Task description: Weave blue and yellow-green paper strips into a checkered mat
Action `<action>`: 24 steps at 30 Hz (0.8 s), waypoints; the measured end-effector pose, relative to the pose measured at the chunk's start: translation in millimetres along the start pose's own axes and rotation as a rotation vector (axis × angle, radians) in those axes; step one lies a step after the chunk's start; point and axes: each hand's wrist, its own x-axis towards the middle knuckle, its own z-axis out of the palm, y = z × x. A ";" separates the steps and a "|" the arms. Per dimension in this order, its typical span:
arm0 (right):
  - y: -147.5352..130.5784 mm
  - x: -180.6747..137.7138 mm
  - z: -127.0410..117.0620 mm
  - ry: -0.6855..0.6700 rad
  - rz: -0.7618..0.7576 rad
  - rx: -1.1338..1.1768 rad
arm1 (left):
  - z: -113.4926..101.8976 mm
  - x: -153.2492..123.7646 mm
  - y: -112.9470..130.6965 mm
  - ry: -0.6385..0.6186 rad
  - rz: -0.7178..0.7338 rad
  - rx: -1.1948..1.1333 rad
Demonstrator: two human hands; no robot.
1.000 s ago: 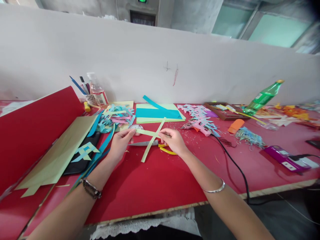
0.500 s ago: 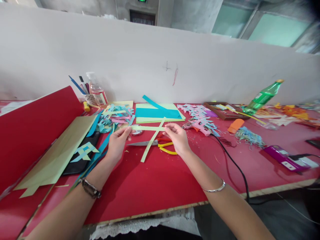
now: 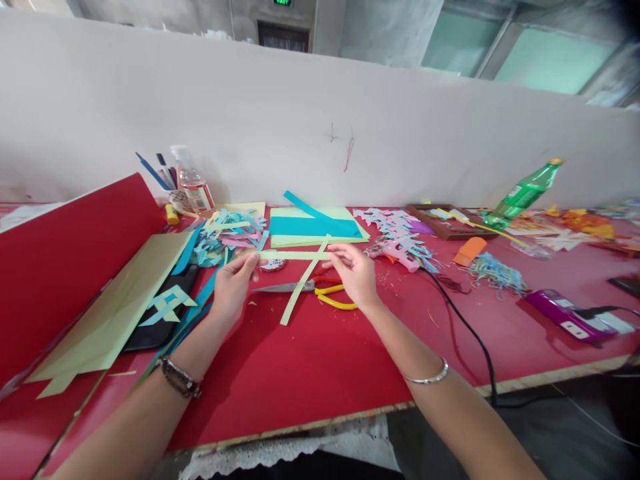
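My left hand (image 3: 231, 288) and my right hand (image 3: 354, 273) each pinch one end of a light green paper strip (image 3: 290, 255), stretched level between them just above the red table (image 3: 310, 367). A second light green strip (image 3: 303, 283) crosses under it diagonally and rests on the table. Scissors with yellow handles (image 3: 320, 293) lie below the strips, beside my right hand. A small round tape roll (image 3: 273, 265) sits just behind the held strip.
Stacked blue and green sheets (image 3: 315, 227) lie behind the hands. A heap of paper cuttings (image 3: 227, 237), a phone (image 3: 160, 310), a pink glue gun (image 3: 400, 255) with a black cord (image 3: 475, 340), a green bottle (image 3: 523, 195), a spray bottle (image 3: 193, 180) and a purple device (image 3: 565, 313) surround them.
Both hands lifted the held strip slightly away from me and levelled it out. My right hand shifted a little to the right, uncovering the scissors' handles.
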 end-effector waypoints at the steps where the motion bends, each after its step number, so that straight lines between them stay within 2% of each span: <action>1: -0.4 0.1 -0.5 0.012 -0.038 -0.070 | -0.2 -0.3 0.7 -0.003 0.019 0.029; 5: -9.2 -2.7 0.7 0.050 -0.322 -0.414 | 1.5 -6.4 6.2 -0.120 0.117 0.253; 7: -15.6 -6.8 4.3 -0.006 -0.410 -0.491 | 4.3 -11.6 7.5 -0.215 0.132 0.319; 9: -20.1 -11.5 9.3 -0.120 -0.437 -0.495 | 7.4 -16.5 6.8 -0.291 0.139 0.331; 12: -20.8 -16.9 16.8 -0.332 -0.401 -0.436 | 10.8 -21.3 5.0 -0.361 0.137 0.322; 14: -18.8 -18.8 19.7 -0.425 -0.338 -0.404 | 11.9 -22.7 5.0 -0.373 0.125 0.309; 18: -15.9 -20.2 20.2 -0.458 -0.214 -0.338 | 12.3 -22.8 7.3 -0.367 0.122 0.301; 24: -16.1 -20.4 19.2 -0.465 -0.162 -0.236 | 11.6 -22.7 8.1 -0.367 0.154 0.327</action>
